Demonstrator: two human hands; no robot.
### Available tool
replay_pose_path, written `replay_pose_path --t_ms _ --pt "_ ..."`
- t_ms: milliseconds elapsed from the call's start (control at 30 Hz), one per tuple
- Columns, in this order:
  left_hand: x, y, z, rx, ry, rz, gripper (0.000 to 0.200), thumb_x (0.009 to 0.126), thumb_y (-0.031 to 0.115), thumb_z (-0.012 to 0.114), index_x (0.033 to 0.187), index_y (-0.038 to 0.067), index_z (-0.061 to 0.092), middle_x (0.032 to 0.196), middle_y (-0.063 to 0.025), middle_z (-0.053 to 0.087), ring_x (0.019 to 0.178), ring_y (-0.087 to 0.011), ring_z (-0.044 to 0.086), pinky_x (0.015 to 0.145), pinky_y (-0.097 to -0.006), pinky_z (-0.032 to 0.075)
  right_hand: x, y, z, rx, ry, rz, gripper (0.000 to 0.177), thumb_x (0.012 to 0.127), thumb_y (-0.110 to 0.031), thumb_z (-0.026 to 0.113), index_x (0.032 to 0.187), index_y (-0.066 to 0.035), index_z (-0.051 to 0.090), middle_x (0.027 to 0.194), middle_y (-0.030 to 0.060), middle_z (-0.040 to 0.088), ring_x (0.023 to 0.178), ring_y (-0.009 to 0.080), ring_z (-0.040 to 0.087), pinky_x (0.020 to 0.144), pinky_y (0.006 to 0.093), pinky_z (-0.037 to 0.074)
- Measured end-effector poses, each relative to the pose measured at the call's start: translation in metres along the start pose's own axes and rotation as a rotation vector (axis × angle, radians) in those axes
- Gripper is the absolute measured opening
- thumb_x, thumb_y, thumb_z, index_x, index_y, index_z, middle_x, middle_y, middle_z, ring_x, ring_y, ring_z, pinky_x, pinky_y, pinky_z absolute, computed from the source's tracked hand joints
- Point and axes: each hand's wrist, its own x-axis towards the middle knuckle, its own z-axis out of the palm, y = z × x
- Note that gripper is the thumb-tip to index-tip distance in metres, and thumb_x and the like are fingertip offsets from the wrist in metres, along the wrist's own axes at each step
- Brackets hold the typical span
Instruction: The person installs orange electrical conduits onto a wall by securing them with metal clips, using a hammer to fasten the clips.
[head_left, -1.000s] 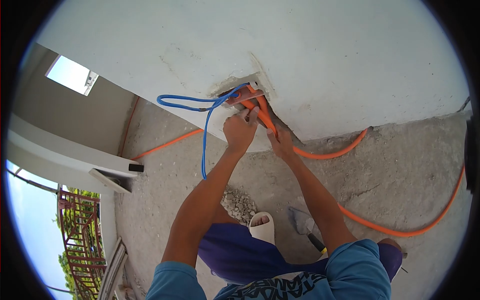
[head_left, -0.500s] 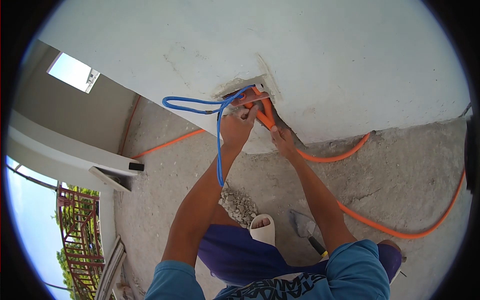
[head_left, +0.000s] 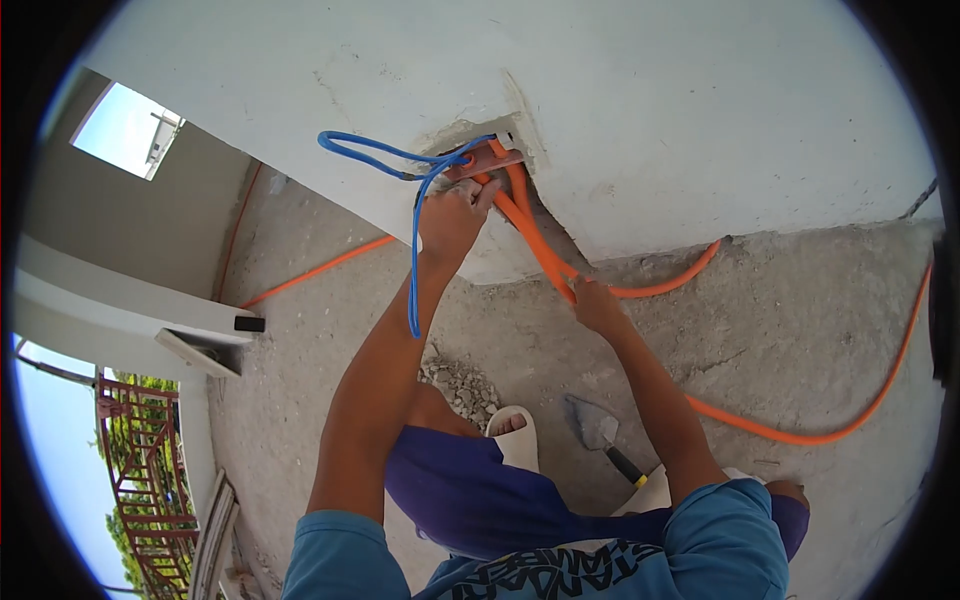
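A reddish-brown electrical box (head_left: pixel 505 160) sits in a rough cutout in the white wall, with orange flexible conduits (head_left: pixel 532 235) running down from it through a chiselled groove. Looped blue wires (head_left: pixel 416 270) come out at the box and hang over my left forearm. Just below the box, my left hand (head_left: pixel 452 215) is closed, its thumb against an orange conduit; its other fingers are partly hidden. Lower down, near the foot of the wall, my right hand (head_left: pixel 600 305) grips the orange conduits together.
A trowel (head_left: pixel 597 428) lies on the concrete floor near my foot, by a heap of rubble (head_left: pixel 460 385). More orange conduit (head_left: pixel 800 437) curves across the floor at right. At left are a low ledge (head_left: pixel 120 295), long boards (head_left: pixel 215 530) and a red metal frame (head_left: pixel 145 480).
My right hand has slid down along the orange conduits, away from the box. My left hand stays just below the box. The whole view has shifted slightly.
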Motion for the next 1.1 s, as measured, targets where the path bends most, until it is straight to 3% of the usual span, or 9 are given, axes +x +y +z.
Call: replay_pose_path --t_ms 133,267,333,400,467,700,833,1000,1100 --pt "-0.001 -0.003 -0.002 -0.067 -0.118 -0.032 0.034 0.082 0.036 0.073 0.063 0.009 0.065 0.050 -0.0013 0.060 0.039 -0.0188 0.056 0.042 -0.0306 0.042 -0.015 0.029 0.032 0.044 0.115 -0.058 0.031 0.088 -0.025 0.065 0.099 0.003 0.064 0.091 0.0204 0.068 0.086 0.0361 0.068 0.074 0.0449 0.056" --pt "-0.035 0.009 0.005 -0.456 -0.214 -0.297 0.035 0.086 0.037 0.069 0.074 0.004 0.070 0.062 -0.0051 0.068 0.051 -0.0170 0.065 0.052 -0.0290 0.049 0.032 0.013 0.044 -0.119 -0.095 0.055 0.030 0.090 -0.030 0.062 0.093 0.000 0.067 0.088 0.0172 0.068 0.085 0.0344 0.068 0.073 0.0443 0.056" --pt "-0.086 0.011 0.019 -0.457 -0.503 -0.425 0.038 0.087 0.039 0.067 0.083 0.001 0.072 0.069 -0.0091 0.070 0.062 -0.0211 0.069 0.059 -0.0324 0.052 0.057 0.014 0.055 -0.215 -0.005 0.042 0.035 0.090 -0.037 0.062 0.087 -0.003 0.067 0.082 0.0154 0.068 0.079 0.0350 0.068 0.070 0.0459 0.055" --pt "-0.140 0.014 0.047 -0.522 -0.581 -0.511 0.041 0.088 0.041 0.065 0.090 0.002 0.073 0.073 -0.0123 0.071 0.068 -0.0234 0.070 0.065 -0.0359 0.052 0.062 0.006 0.051 -0.214 0.027 0.134 0.036 0.090 -0.039 0.062 0.086 -0.004 0.067 0.080 0.0158 0.068 0.078 0.0351 0.068 0.069 0.0459 0.055" --pt "-0.174 0.021 0.080 -0.546 -0.513 -0.608 0.043 0.086 0.045 0.065 0.096 0.004 0.074 0.075 -0.0168 0.070 0.071 -0.0281 0.070 0.065 -0.0382 0.052 0.057 0.001 0.047 -0.208 0.048 0.194 0.034 0.090 -0.037 0.062 0.086 -0.003 0.066 0.082 0.0169 0.068 0.081 0.0349 0.069 0.070 0.0453 0.055" --pt "-0.190 0.054 0.148 -0.452 -0.354 -0.702 0.047 0.085 0.050 0.063 0.076 0.004 0.072 0.068 -0.0151 0.067 0.063 -0.0339 0.065 0.061 -0.0420 0.050 0.052 0.010 0.051 -0.157 0.230 0.253 0.035 0.087 -0.034 0.066 0.101 -0.003 0.057 0.082 0.0196 0.069 0.079 0.0400 0.068 0.068 0.0478 0.055" --pt "-0.195 0.068 0.153 -0.821 -0.238 -1.023 0.043 0.083 0.045 0.066 0.076 0.003 0.072 0.067 -0.0135 0.068 0.063 -0.0303 0.067 0.061 -0.0384 0.051 0.049 0.009 0.042 -0.277 0.094 0.157 0.041 0.089 -0.036 0.060 0.104 0.001 0.055 0.083 0.0256 0.067 0.079 0.0427 0.067 0.067 0.0503 0.054" --pt "-0.201 0.074 0.166 -0.908 -0.025 -1.124 0.034 0.082 0.035 0.071 0.085 0.001 0.074 0.073 -0.0120 0.071 0.067 -0.0234 0.069 0.066 -0.0322 0.051 0.045 -0.005 0.040 -0.440 0.110 0.217 0.037 0.092 -0.037 0.056 0.085 -0.001 0.064 0.080 0.0242 0.067 0.076 0.0407 0.068 0.068 0.0487 0.054" --pt "-0.204 0.082 0.174 -0.856 -0.143 -1.101 0.033 0.082 0.034 0.071 0.091 0.002 0.074 0.077 -0.0109 0.072 0.070 -0.0216 0.070 0.068 -0.0312 0.051 0.043 -0.004 0.046 -0.442 0.198 0.289 0.043 0.094 -0.041 0.052 0.082 -0.001 0.066 0.082 0.0243 0.068 0.077 0.0403 0.068 0.070 0.0474 0.054"
